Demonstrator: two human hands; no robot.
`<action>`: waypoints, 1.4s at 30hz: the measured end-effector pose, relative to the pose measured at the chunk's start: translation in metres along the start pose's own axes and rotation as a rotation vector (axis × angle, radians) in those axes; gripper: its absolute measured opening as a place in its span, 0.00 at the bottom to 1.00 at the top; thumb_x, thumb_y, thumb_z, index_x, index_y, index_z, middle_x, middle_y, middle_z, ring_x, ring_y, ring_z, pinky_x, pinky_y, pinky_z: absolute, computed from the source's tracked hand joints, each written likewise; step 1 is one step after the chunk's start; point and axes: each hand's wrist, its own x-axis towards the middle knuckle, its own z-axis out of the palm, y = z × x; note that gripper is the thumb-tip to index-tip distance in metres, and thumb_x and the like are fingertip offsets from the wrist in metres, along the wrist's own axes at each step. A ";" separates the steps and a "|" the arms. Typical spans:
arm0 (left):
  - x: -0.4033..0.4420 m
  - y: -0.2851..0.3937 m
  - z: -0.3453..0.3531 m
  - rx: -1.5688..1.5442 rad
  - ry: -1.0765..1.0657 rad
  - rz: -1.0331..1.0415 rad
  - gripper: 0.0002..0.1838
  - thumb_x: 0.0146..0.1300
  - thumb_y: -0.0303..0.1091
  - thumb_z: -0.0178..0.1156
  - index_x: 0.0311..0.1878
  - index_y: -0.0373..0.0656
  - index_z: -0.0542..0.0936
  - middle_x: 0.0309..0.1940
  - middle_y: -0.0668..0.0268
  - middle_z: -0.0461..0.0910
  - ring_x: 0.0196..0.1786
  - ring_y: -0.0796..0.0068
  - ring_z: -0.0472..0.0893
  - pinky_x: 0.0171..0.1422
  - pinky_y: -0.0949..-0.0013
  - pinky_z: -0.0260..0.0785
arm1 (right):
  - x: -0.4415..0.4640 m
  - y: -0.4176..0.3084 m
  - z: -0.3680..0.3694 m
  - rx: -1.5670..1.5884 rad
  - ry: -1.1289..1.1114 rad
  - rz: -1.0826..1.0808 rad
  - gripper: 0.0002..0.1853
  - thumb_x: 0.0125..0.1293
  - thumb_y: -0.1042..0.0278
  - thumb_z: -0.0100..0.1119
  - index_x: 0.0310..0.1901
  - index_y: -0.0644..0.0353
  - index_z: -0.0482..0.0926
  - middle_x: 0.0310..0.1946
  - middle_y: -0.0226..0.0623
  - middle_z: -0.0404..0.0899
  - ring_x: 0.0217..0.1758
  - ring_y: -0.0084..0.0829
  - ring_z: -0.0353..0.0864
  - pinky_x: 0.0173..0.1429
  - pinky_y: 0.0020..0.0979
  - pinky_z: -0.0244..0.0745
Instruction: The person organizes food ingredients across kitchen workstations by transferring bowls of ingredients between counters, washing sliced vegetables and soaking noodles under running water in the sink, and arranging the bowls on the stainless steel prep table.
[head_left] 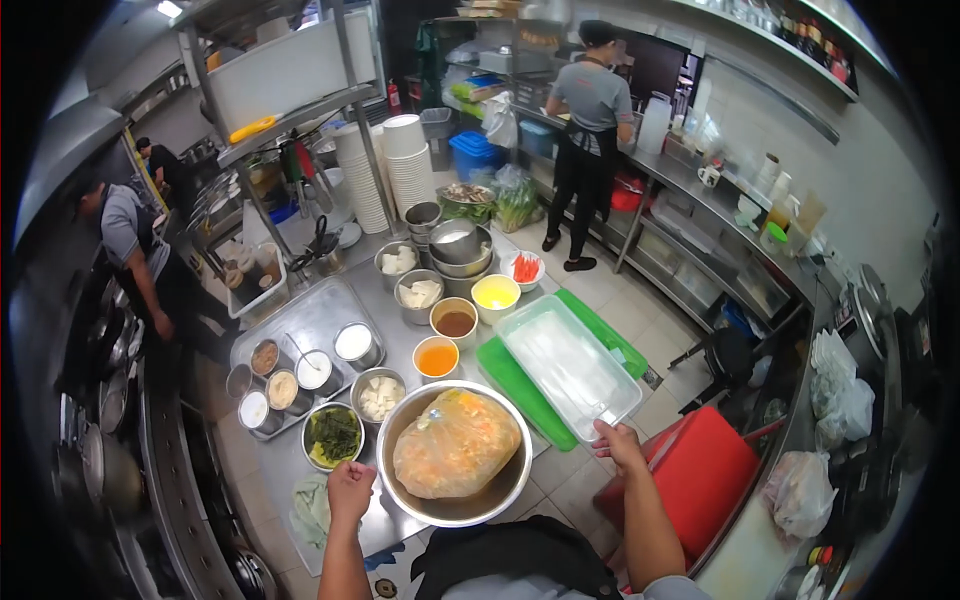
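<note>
A large metal bowl (512, 492) stands right in front of me, with a knotted clear plastic bag (457, 443) of orange-and-white food in it. My left hand (352, 487) hovers just left of the bowl, its fingers curled closed; whatever they may hold is hidden. Near it is a smaller bowl of dark leafy greens (333, 436). At the right, my right hand (622, 446) grips the near corner of a translucent plastic container (565, 365). That container rests across green cutting boards (520, 395), and nothing shows inside it.
Orange liquid (436, 358), brown sauce (455, 322) and yellow liquid (496, 291) fill tubs beyond the bowl. Several metal pots stand on a tray (330, 300) at left. A red bin (705, 480) is by my right arm. Co-workers stand at the back (590, 100) and left (140, 240).
</note>
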 end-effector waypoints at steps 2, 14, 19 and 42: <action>0.000 0.000 0.001 0.014 -0.009 -0.009 0.10 0.54 0.31 0.66 0.30 0.38 0.75 0.20 0.68 0.75 0.19 0.81 0.73 0.23 0.76 0.67 | 0.003 0.004 0.000 0.046 0.025 -0.007 0.24 0.60 0.53 0.64 0.41 0.71 0.76 0.32 0.39 0.80 0.29 0.27 0.79 0.29 0.26 0.75; 0.000 -0.028 0.017 -0.048 -0.188 -0.162 0.08 0.62 0.32 0.59 0.33 0.36 0.75 0.20 0.64 0.77 0.16 0.75 0.77 0.19 0.74 0.69 | 0.000 -0.007 0.002 -0.190 0.090 -0.001 0.25 0.64 0.49 0.60 0.40 0.70 0.79 0.29 0.40 0.81 0.26 0.25 0.81 0.25 0.24 0.75; -0.005 -0.021 0.022 -0.193 -0.180 -0.159 0.08 0.65 0.30 0.55 0.33 0.35 0.73 0.18 0.64 0.76 0.14 0.76 0.76 0.16 0.74 0.68 | -0.048 -0.026 0.006 -0.448 -0.224 0.120 0.24 0.66 0.50 0.58 0.41 0.71 0.78 0.31 0.43 0.82 0.26 0.28 0.83 0.29 0.27 0.76; 0.263 0.157 0.096 -0.354 0.065 0.246 0.07 0.57 0.32 0.59 0.27 0.38 0.76 0.17 0.66 0.77 0.21 0.79 0.78 0.25 0.73 0.68 | -0.082 -0.004 0.073 -0.119 -0.361 0.037 0.29 0.64 0.63 0.60 0.62 0.70 0.66 0.39 0.42 0.81 0.37 0.26 0.81 0.37 0.23 0.74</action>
